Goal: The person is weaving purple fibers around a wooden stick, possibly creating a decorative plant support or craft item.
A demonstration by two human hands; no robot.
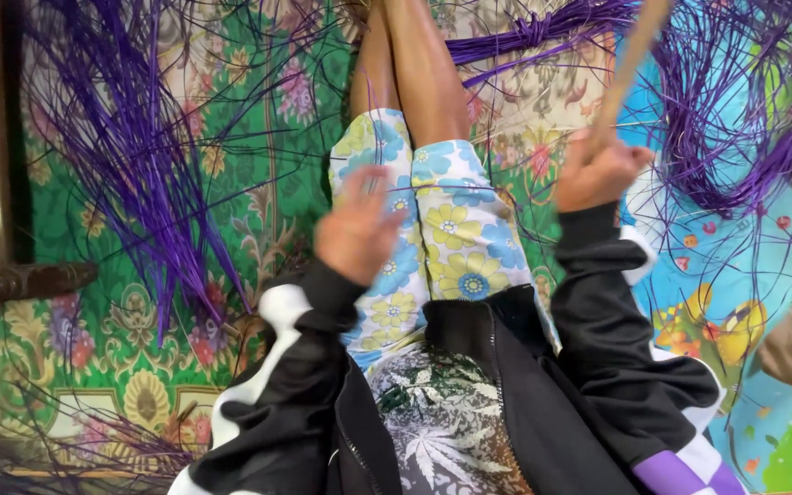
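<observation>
Purple strands (pixel 130 156) lie fanned across the green floral mat (pixel 93 348) at far left, within reach of the seated person. Left hand (pixel 357 234) hovers blurred over the flowered shorts (pixel 456 234); whether its fingers are spread I cannot tell. Right hand (pixel 598 170), fingers wrapped tight, grips a tan stick (pixel 630 60) upright beside a looped purple bundle (pixel 735 119).

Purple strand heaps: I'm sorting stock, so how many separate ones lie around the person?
3: one fanned heap at left, a tied bundle at top centre, a looped tangle at right beyond the right hand. More may lie outside view.
</observation>
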